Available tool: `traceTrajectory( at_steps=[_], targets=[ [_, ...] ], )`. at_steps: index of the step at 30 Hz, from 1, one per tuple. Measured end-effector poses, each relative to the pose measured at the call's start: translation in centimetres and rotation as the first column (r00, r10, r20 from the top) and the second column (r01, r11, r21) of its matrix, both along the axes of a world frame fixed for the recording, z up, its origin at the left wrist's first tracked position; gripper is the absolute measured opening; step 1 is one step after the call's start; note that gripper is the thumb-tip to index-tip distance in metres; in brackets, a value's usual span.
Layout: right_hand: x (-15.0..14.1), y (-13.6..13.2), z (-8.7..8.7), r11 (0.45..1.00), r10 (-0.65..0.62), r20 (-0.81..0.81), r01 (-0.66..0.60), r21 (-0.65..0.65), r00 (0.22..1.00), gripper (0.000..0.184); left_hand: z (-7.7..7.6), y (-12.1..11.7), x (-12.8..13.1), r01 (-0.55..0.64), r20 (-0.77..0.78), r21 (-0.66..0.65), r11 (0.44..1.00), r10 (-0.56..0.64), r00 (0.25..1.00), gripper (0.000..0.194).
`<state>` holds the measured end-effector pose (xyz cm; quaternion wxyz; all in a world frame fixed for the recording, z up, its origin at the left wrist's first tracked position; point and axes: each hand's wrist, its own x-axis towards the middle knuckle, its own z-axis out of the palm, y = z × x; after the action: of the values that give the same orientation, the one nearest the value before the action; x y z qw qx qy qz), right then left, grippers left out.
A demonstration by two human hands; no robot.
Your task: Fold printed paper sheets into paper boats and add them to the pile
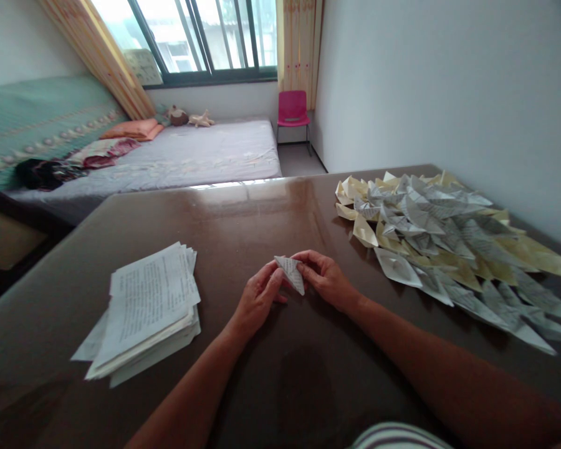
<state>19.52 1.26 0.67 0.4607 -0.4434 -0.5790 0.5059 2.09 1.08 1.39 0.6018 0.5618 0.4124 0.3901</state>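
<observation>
A small folded piece of printed paper, triangular in outline, is held between my two hands just above the brown table. My left hand pinches its left edge between thumb and fingers. On the opposite side, my right hand grips the paper with the thumb in front and the fingers curled behind. To the left lies a stack of printed sheets, its edges uneven. Many folded paper boats, white and yellowish, are crowded together on the right.
The brown glossy table reaches from my body toward a bed with pillows and soft toys. A pink chair stands beyond, below the curtain. A white wall runs along the right side.
</observation>
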Motion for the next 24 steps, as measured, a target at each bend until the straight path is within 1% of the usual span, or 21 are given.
traceTrajectory(
  at_steps=[2,5,11,14,17,20,24],
  targets=[
    [-0.1,-0.1,0.3,1.0,-0.003,0.006,0.003,-0.001,1.0,0.024,0.0,0.1,-0.1,-0.014,-0.045,0.036,0.999,0.015,0.999,0.047],
    [-0.2,-0.2,0.4,1.0,0.015,-0.016,-0.015,-0.014,1.0,0.025,-0.1,0.1,-0.2,-0.022,-0.077,0.038,0.999,0.025,0.997,0.05],
    [-0.4,-0.1,-0.3,0.995,0.077,-0.131,-0.085,-0.057,0.988,0.027,-0.3,0.1,-0.1,-0.002,-0.016,-0.008,1.0,0.002,1.0,0.053],
    [-0.4,-0.1,-0.6,0.994,0.09,-0.167,-0.099,-0.045,0.982,0.028,-0.2,0.0,0.0,0.023,0.0,-0.018,1.0,-0.023,1.0,0.054],
    [-0.4,-0.2,-0.6,0.998,0.066,-0.137,-0.069,-0.014,0.988,0.026,-0.1,-0.1,0.1,0.033,0.017,-0.028,0.999,-0.033,0.999,0.053],
    [-0.5,-0.3,-0.6,1.0,0.025,-0.073,-0.025,0.005,0.997,0.024,0.0,-0.2,0.1,0.012,0.037,-0.029,1.0,-0.011,0.999,0.053],
    [-0.4,-0.3,-0.6,0.999,0.031,-0.056,-0.032,-0.018,0.998,0.025,-0.1,-0.1,0.0,0.012,0.015,-0.037,0.999,-0.012,1.0,0.056]
  ],
)
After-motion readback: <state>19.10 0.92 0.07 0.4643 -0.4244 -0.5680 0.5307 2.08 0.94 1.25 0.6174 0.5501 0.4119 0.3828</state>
